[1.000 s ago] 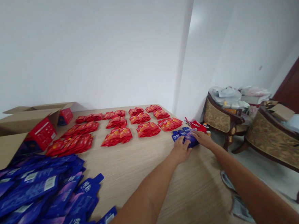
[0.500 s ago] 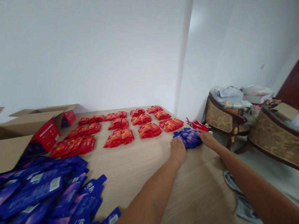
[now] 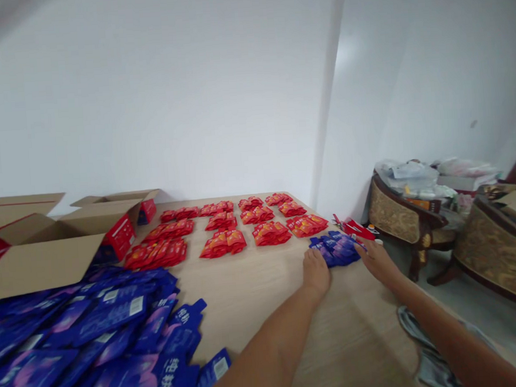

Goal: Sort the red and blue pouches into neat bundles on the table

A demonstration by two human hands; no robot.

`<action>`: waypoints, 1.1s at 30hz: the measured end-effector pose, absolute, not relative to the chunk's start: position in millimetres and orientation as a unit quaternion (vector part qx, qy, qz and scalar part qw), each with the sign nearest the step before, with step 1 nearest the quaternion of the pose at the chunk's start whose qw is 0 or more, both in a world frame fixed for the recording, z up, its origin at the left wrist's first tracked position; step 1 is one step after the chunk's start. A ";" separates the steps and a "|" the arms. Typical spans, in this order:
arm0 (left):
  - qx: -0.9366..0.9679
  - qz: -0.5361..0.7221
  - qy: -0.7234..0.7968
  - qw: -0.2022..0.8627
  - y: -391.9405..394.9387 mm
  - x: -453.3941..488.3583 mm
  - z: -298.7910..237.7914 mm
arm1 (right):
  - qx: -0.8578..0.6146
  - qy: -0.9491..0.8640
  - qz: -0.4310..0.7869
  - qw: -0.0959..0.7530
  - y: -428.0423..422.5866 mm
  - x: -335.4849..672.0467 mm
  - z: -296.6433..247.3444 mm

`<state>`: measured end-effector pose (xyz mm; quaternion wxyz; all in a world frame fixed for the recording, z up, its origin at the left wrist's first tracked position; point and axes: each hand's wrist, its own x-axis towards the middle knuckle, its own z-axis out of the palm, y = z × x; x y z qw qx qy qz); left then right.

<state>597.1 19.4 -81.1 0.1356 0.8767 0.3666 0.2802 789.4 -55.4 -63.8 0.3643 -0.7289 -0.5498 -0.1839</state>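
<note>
Blue packs [image 3: 335, 250] nr R edge of tabletop [image 3: 264, 278]. L hand [image 3: 316, 271] curled at their L side, R hand [image 3: 376, 260] at R side; can't tell if either grips. Red packs [image 3: 271, 234] twd far edge.

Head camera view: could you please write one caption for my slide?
Left hand and right hand flank a small pile of blue pouches near red packets.

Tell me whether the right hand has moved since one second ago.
Yes. Against the red packets nearest the small blue pile, the right hand has shifted rightward, from atop that pile to its right edge.
</note>
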 end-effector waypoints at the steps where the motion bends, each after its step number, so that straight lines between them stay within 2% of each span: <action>1: 0.874 0.269 0.373 0.159 14.9 588.4 -77.2 | -0.724 -0.560 -0.177 0.362 -59.4 775.0 -59.0; 5: 0.870 0.213 0.376 0.239 -3.4 536.8 -55.8 | -0.681 -0.610 -0.131 0.384 -77.1 690.3 -44.0; 9: 0.879 0.186 0.353 0.262 -9.4 456.7 -33.0 | -0.644 -0.665 -0.035 0.378 -109.6 581.6 -43.8; 12: 0.880 0.173 0.351 0.269 -10.7 377.9 -16.5 | -0.624 -0.713 0.049 0.316 -149.6 510.6 -45.9; 16: 0.881 0.157 0.352 0.275 -41.5 265.1 -3.9 | -0.615 -0.758 0.107 0.188 -205.8 446.6 -55.8; 19: 0.918 0.145 0.264 0.259 -99.1 195.5 -8.3 | -0.639 -0.753 0.087 0.131 -230.0 412.1 -73.6; 22: 0.961 0.110 0.176 0.181 -155.5 151.0 -21.4 | -0.674 -0.727 0.005 0.130 -228.0 381.6 -88.9; 24: 0.973 0.084 0.174 0.128 -174.2 134.5 -30.0 | -0.686 -0.715 -0.028 0.132 -215.5 363.2 -91.9; 33: 0.986 0.052 0.151 0.038 -150.8 78.5 -27.6 | -0.660 -0.739 -0.004 0.132 -167.2 301.0 -77.3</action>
